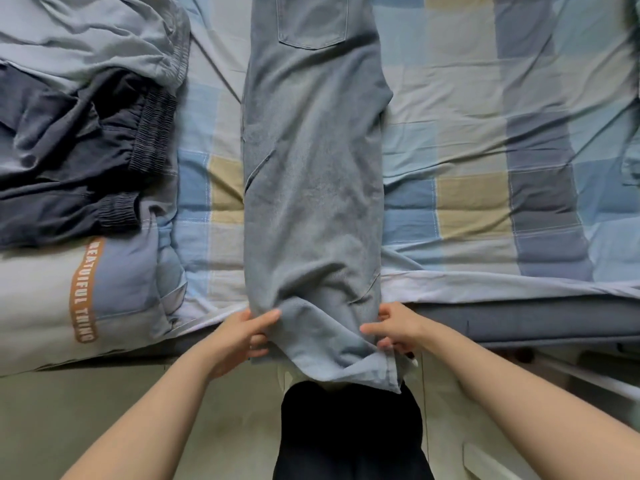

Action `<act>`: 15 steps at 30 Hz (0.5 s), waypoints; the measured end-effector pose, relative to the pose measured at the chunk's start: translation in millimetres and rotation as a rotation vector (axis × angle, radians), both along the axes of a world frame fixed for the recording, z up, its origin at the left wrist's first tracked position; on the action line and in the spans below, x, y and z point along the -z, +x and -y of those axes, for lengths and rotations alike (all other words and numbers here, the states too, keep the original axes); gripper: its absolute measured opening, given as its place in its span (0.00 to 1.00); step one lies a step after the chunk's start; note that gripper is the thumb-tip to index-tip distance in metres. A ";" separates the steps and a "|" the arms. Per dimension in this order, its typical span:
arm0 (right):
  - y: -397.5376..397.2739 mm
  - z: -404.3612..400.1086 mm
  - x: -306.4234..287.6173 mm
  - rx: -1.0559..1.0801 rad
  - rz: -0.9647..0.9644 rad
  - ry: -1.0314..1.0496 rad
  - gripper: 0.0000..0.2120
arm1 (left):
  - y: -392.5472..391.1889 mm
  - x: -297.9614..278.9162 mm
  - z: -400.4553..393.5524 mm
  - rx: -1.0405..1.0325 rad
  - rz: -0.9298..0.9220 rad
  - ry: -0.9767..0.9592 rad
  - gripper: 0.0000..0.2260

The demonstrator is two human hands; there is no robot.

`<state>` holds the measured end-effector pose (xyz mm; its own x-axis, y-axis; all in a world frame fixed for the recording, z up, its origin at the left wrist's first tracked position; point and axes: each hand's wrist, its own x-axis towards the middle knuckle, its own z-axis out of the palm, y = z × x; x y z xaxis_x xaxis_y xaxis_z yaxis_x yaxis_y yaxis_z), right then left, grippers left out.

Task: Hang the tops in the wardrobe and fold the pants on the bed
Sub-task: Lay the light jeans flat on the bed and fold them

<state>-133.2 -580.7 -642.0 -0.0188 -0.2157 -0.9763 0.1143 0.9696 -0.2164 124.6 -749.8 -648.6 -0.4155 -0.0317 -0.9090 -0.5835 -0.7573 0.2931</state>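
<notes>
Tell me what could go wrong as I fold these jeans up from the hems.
1. Both hands, left hand and right hand, pinch only the hem end of the grey-blue jeans, which hangs past the bed edge; a loose grip could let it slip toward the floor.
2. The legs look bunched near the hems, so creases may get folded in.
3. The pile of dark and grey pants lies close on the left and could get brushed.

You can read one piece of lettering: white capitals on an orange stripe (84, 289) running down the grey garment (41, 306) at the bed's left edge, apparently "BEAUTUIFUL THING", its first letter partly hidden. Nothing else is legible.
</notes>
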 end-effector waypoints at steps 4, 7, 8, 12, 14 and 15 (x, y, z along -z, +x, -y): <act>8.1 -19.4 -1.9 -0.050 -0.052 -0.063 0.05 | 20.8 -0.4 -17.3 0.064 -0.041 0.039 0.18; 6.4 -22.6 -3.8 -0.125 -0.110 -0.100 0.08 | 28.9 -0.6 -13.2 0.117 0.009 0.000 0.13; 7.7 -23.4 -4.1 -0.136 -0.113 -0.101 0.09 | 30.6 0.1 -11.3 0.193 0.072 -0.107 0.11; 17.3 -32.2 2.5 -0.076 -0.079 -0.018 0.08 | 30.5 13.0 -7.3 0.558 0.266 -0.550 0.09; 22.0 -41.1 9.0 -0.148 -0.126 -0.023 0.06 | 29.0 16.9 -12.8 0.592 0.286 -0.575 0.08; 24.7 -46.7 13.1 -0.202 -0.167 -0.037 0.08 | 29.9 17.2 -17.5 0.577 0.297 -0.574 0.06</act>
<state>-108.5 -534.0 -655.1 -0.1319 -0.2672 -0.9546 -0.1212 0.9601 -0.2520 154.5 -732.3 -665.8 -0.2565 -0.3765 -0.8902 -0.9440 -0.1005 0.3144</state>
